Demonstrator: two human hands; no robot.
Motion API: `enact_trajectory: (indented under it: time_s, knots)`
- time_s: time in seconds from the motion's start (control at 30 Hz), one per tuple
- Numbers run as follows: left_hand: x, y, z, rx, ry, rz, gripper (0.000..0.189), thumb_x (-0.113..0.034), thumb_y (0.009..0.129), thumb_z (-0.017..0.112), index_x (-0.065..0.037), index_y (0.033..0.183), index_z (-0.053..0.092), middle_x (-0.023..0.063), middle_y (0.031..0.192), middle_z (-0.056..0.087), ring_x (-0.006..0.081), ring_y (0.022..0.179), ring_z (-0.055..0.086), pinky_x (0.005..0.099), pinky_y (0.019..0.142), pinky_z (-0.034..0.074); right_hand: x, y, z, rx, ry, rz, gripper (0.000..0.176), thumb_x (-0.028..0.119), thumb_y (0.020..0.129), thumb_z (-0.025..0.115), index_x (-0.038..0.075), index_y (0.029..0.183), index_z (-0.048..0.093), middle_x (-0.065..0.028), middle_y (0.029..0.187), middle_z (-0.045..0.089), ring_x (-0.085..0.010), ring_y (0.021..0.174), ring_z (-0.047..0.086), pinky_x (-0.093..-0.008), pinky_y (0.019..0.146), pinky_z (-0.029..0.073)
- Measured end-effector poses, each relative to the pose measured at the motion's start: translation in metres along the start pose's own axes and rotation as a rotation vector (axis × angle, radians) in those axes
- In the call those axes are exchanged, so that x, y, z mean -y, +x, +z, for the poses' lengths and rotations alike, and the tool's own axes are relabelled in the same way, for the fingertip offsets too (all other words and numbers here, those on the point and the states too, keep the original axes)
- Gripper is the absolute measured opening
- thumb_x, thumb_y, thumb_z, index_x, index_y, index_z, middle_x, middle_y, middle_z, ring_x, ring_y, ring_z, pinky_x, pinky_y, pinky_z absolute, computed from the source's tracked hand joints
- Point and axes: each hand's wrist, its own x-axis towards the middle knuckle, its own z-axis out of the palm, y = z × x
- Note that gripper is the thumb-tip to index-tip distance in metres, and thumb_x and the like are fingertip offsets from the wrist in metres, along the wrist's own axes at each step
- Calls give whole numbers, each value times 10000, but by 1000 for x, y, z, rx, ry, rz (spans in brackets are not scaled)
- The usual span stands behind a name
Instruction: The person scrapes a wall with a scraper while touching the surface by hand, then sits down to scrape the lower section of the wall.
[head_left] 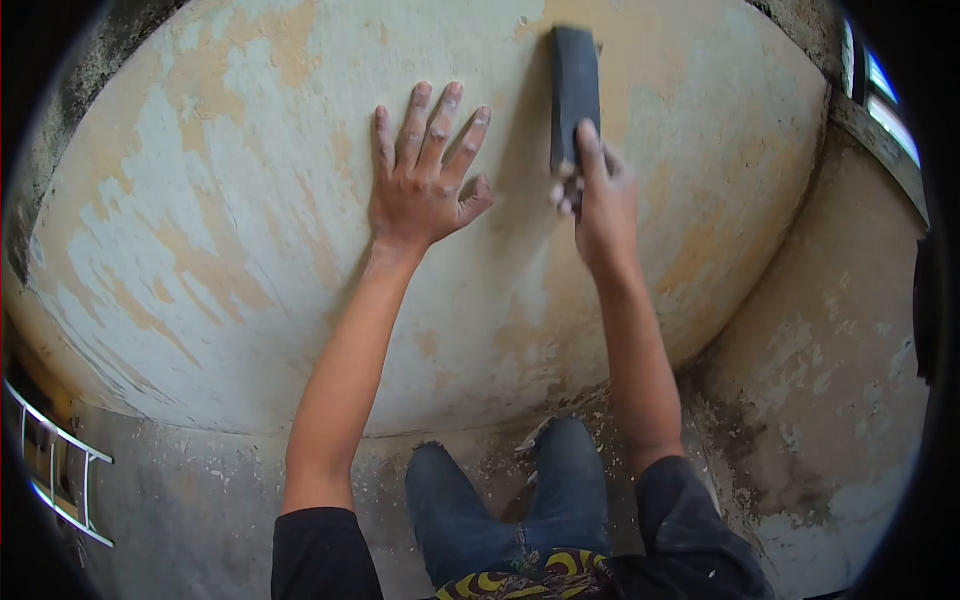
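My left hand (428, 190) lies flat on the patchy pale wall (300, 260), its dusty fingers spread and nothing held. To its right, my right hand (605, 200) grips the lower end of a dark grey, long flat block (576, 95). The thumb rests on the block's near face, and the other fingers are partly hidden and a little blurred. The block stands nearly upright in front of the wall; whether it touches the surface I cannot tell. Orange-tan patches show through the wall's pale coating around both hands.
A white metal ladder-like frame (85, 450) is at the lower left. The grey floor (200, 500) is speckled with flakes near my knees. A stained side wall (830, 350) meets the pale wall at the right, with a bright window (885, 100) above it.
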Motion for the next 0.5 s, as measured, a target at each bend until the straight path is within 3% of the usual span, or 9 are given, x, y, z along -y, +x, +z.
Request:
enact_trajectory:
  time_s: [0.13,0.23,0.37,0.5]
  knots:
    - [-1,0,4,-1,-6,-10,625,-417,819,555,-308,1433,518,32,1557,401,298,1468,316,643,1170,154,-2,9,-3,29,43,-49,463,453,989,587,-7,941,591,-115,750,674,-114,551,606,-220,504,454]
    - [-1,-3,8,-48,57,-1,597,-443,838,527,-338,1426,522,7,1557,401,290,1470,314,643,1170,165,-67,-73,-31,-41,-123,234,492,483,989,574,-7,962,580,-120,743,668,-117,513,595,-242,455,458]
    - [1,-3,14,-91,69,37,591,-439,847,519,-333,1428,518,2,1555,401,290,1467,318,650,1167,173,-164,-156,-61,-129,-63,433,453,452,991,587,3,939,559,-108,717,648,-122,495,599,-244,406,440]
    - [-2,-3,12,-84,63,33,592,-434,849,517,-328,1432,516,0,1552,405,295,1464,321,655,1165,178,-125,-116,-42,-134,-37,277,390,393,1007,583,18,908,538,-90,700,634,-118,482,596,-238,410,442]
